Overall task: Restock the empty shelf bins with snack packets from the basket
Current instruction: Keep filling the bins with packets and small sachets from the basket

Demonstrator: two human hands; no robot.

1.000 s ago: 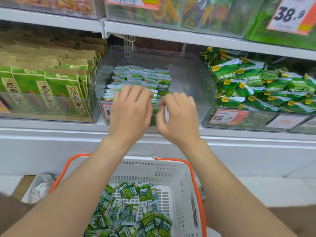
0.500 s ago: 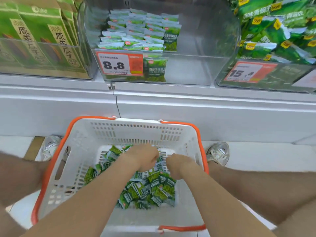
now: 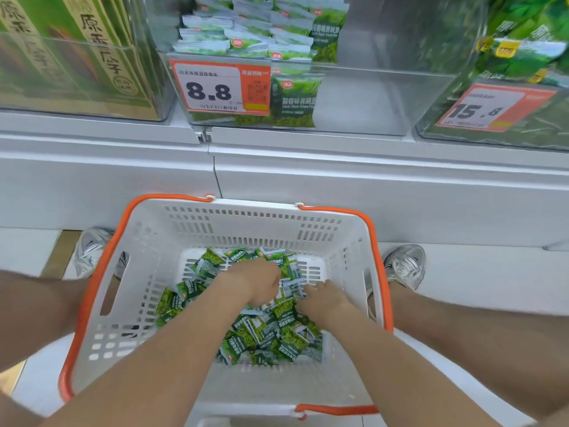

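view from a head camera looking down at a white shopping basket (image 3: pixel 246 223) with an orange rim, standing on the floor in front of a shop shelf (image 3: pixel 338 180). both of the person's bare forearms reach down into the basket. a heap of small green snack packets (image 3: pixel 268 337) lies loose on the basket's bottom, mostly toward the right and middle. the left hand (image 3: pixel 258 282) is knuckles up on top of the heap, its fingers curled downward among the packets; they are hidden, so whether they have closed on a packet cannot be told. the right hand (image 3: pixel 323 298) lies just beside it, flatter, with its fingers (image 3: pixel 308 289) stretched out and touching the packets, grasping nothing. above, on the shelf, sits a clear plastic bin (image 3: pixel 385 97); its left part holds rows of the same green packets (image 3: pixel 246 41), and its right part is bare. an orange and white price tag (image 3: pixel 212 87) reading 8.8 is fixed to the bin's front. to the left stands a bin of green and tan boxes (image 3: pixel 77 57); to the right, a bin of larger green bags (image 3: pixel 523 41) with a tag (image 3: pixel 486 109) reading 15.8. a silver-grey shoe (image 3: pixel 92 251) shows on the left side of the basket and another shoe (image 3: pixel 406 266) on the right.
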